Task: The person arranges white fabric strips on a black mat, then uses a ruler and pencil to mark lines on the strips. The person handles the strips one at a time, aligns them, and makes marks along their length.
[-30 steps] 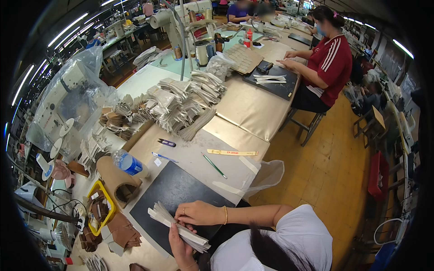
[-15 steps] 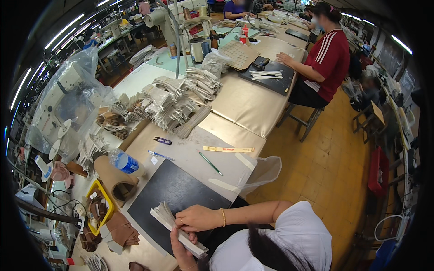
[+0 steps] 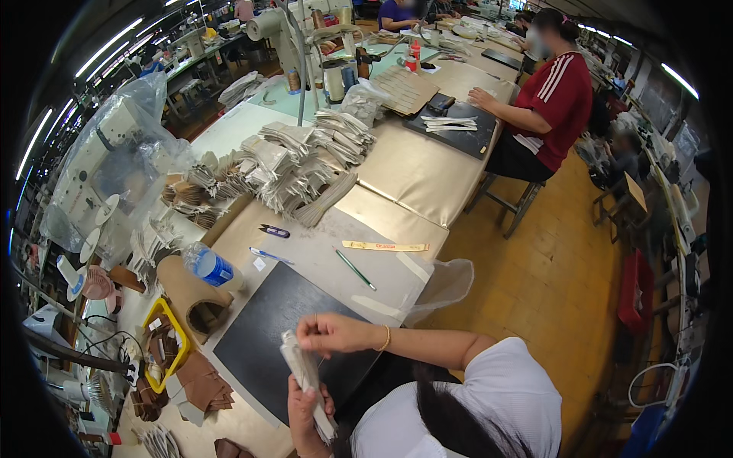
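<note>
My left hand (image 3: pixel 304 404) is wrapped round the lower part of a bundle of off-white strips (image 3: pixel 300 365), which stands tilted over a black mat (image 3: pixel 263 320). Beside the bundle's top end is my right hand (image 3: pixel 334 334), its fingers curled together in a pinch. A thin pale line, perhaps a thread, shows faintly below that hand. What the right fingertips hold, if anything, is too small to make out. Beyond the mat lie a green pencil (image 3: pixel 356 270), a blue pen (image 3: pixel 272 256), a wooden ruler (image 3: pixel 385 246) and dark thread snips (image 3: pixel 274 230).
To the left stand a plastic bottle with a blue label (image 3: pixel 217 269), a cardboard tube (image 3: pixel 179 286) and a yellow basket (image 3: pixel 185 349) of brown pieces. Brown pieces (image 3: pixel 205 385) lie beside it. Several strip bundles (image 3: pixel 286 164) are piled farther back. A co-worker in red (image 3: pixel 561 99) sits at the far right.
My right hand has lifted from the middle of the bundle to its top end. The bundle has turned more upright and its strips sit closer together in my left hand.
</note>
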The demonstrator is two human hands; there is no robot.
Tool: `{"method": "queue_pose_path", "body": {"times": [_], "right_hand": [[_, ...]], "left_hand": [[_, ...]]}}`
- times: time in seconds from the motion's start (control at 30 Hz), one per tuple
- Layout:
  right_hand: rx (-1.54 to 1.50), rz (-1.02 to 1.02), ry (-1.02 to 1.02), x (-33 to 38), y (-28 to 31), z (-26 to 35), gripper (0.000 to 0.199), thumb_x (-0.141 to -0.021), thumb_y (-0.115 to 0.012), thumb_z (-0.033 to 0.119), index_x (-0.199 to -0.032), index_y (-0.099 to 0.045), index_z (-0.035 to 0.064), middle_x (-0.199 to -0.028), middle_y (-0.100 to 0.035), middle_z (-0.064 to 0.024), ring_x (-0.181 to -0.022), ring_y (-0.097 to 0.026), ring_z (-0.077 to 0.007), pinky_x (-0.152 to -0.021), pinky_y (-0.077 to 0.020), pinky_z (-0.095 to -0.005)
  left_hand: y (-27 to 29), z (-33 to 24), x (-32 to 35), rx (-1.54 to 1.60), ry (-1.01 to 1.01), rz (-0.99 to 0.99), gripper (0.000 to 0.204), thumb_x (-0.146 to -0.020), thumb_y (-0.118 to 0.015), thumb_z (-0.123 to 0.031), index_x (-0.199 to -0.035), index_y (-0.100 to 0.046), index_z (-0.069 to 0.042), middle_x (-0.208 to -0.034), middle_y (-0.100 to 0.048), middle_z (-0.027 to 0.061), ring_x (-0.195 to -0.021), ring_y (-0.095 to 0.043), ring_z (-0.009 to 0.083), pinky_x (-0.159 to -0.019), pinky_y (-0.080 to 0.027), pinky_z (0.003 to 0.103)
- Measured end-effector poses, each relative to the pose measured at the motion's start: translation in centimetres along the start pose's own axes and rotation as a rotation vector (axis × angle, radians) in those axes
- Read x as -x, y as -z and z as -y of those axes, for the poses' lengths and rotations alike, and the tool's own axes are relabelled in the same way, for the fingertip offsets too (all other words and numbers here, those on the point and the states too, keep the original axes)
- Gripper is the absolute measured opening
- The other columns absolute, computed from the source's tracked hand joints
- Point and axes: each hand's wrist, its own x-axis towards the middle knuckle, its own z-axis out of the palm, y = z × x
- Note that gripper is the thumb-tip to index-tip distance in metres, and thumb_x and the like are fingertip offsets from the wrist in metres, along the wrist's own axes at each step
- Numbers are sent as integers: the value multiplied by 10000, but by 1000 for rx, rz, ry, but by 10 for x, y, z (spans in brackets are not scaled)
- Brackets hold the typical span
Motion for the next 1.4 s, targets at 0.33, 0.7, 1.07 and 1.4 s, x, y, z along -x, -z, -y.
{"method": "queue_pose_path", "body": {"times": [0.33,0.7,1.07,1.4], "right_hand": [[-79,-360,-3,5,22,0,152,-1035,-572,215,-1024,-521,72,-711,-475,32,-536,-419,-45,-494,-385,-205],[-128,-79,83,6,-12,31,187,-1034,-577,226,-1005,-469,76,-1082,-683,-129,-573,-540,-62,-527,-451,-192],[957,-648,-35,-59,106,-13,114,-949,-671,134,-923,-647,25,-934,-686,-97,-576,-630,-114,-537,-496,-257],[1215,-733,162,-106,143,-8,371,-854,-797,198,-1130,-634,11,-919,-688,-56,-772,-656,-130,-695,-515,-270]], "left_hand": [[-4,-13,-6,-274,104,195,522,-814,-804,-185,-1209,-518,0,-832,-615,86,-584,-589,124,-512,-501,272],[24,12,-7,113,281,217,642,-818,-759,-196,-1333,-441,17,-800,-585,106,-515,-529,116,-411,-443,246],[39,14,-33,297,10,5,637,-946,-628,-376,-1366,-425,57,-918,-625,152,-713,-658,251,-607,-558,333],[41,12,-41,356,-16,-98,496,-918,-699,-230,-1290,-482,17,-920,-615,124,-720,-654,219,-624,-548,316]]}}
